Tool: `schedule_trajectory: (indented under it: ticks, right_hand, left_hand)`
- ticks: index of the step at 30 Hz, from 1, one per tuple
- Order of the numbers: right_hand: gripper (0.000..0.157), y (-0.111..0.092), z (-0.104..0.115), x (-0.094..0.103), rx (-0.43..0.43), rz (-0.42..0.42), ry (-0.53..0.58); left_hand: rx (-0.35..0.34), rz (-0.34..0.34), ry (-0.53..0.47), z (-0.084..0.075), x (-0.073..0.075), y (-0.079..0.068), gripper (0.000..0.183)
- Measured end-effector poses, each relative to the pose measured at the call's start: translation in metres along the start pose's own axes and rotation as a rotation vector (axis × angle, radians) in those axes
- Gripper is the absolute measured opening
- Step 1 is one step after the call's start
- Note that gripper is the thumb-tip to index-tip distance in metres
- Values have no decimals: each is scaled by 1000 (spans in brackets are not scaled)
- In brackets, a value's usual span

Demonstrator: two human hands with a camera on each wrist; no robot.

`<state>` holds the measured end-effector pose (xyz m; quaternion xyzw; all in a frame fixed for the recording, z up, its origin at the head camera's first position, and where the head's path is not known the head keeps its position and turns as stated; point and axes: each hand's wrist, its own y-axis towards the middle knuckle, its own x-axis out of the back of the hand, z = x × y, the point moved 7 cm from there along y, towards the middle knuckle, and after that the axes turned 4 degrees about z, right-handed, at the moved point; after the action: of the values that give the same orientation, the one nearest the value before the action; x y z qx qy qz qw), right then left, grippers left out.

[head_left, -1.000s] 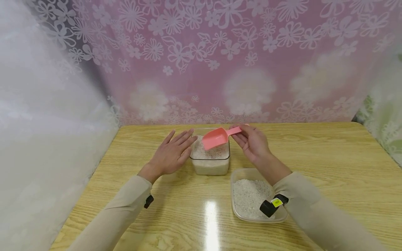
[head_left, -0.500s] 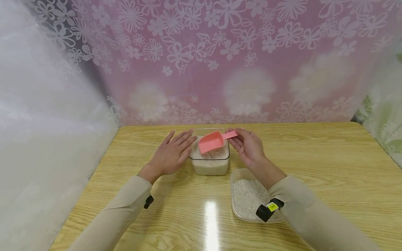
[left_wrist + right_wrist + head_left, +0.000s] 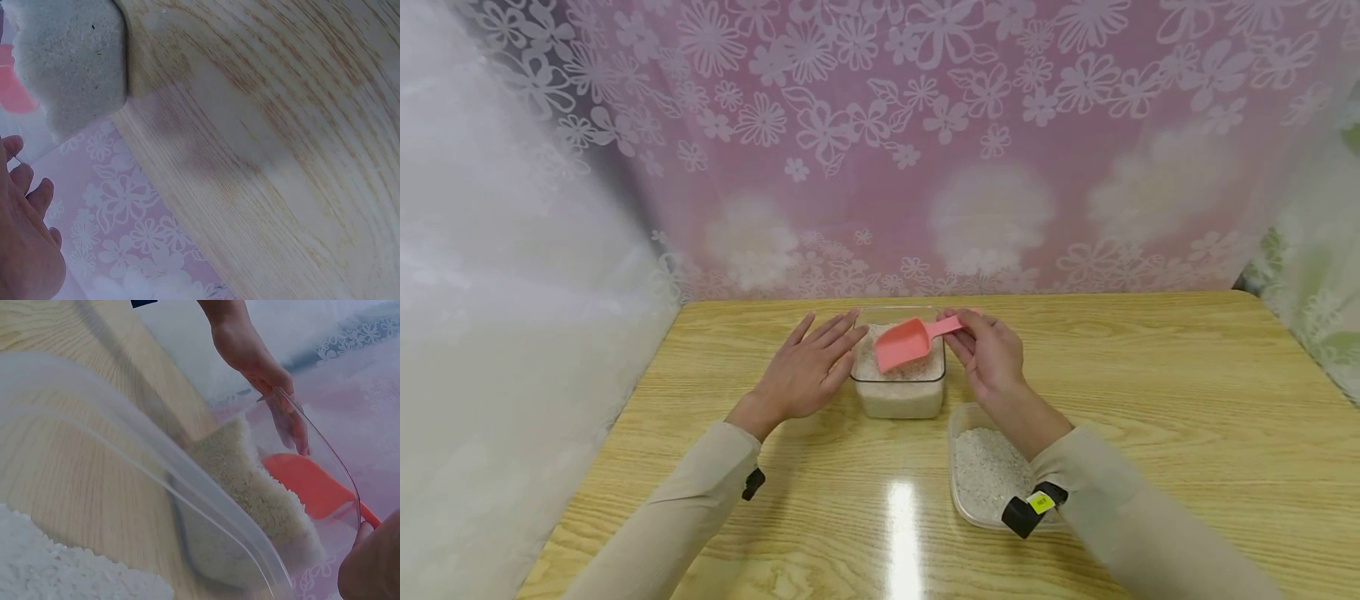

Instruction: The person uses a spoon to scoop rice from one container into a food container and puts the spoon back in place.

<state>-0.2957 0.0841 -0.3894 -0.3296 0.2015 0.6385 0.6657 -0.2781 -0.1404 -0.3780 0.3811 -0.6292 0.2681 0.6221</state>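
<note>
A pink scoop (image 3: 902, 343) is at the rice surface inside a clear square container (image 3: 901, 400). In the head view its bowl looks bare inside. My right hand (image 3: 997, 358) pinches the scoop's handle between thumb and fingers, beside the container's right rim. My left hand (image 3: 805, 371), fingers straight and spread, rests against the container's left edge. From the right wrist, the pink scoop (image 3: 306, 484) leans on the slope of rice (image 3: 240, 494), which is heaped to one side. The left wrist view catches only part of the left hand (image 3: 28, 237).
A second, wider plastic container (image 3: 952, 467) holding rice stands nearer on the right, partly under my right forearm. Both containers stand on a wood-grain table (image 3: 820, 508). A pink flowered curtain (image 3: 850, 200) hangs behind the far edge, and pale sheeting (image 3: 512, 292) on the left.
The right hand and pink scoop have moved a little left and down, closer to the rice. My left hand and both containers have stayed in place.
</note>
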Motion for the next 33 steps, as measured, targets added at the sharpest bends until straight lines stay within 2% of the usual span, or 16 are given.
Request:
schedule_trajectory:
  ticks: [7, 17, 25, 33]
  right_hand:
    - [12, -4, 0, 2, 16, -31, -22]
    - [18, -6, -2, 4, 20, -73, -42]
    - [16, -6, -2, 5, 20, -72, -11]
    - [13, -9, 5, 9, 34, -32, -17]
  left_hand:
    - [0, -2, -7, 0, 1, 0, 48]
    - [-4, -9, -16, -1, 2, 0, 50]
    - [-1, -8, -17, -2, 2, -1, 49]
    - [-1, -10, -29, -1, 1, -2, 48]
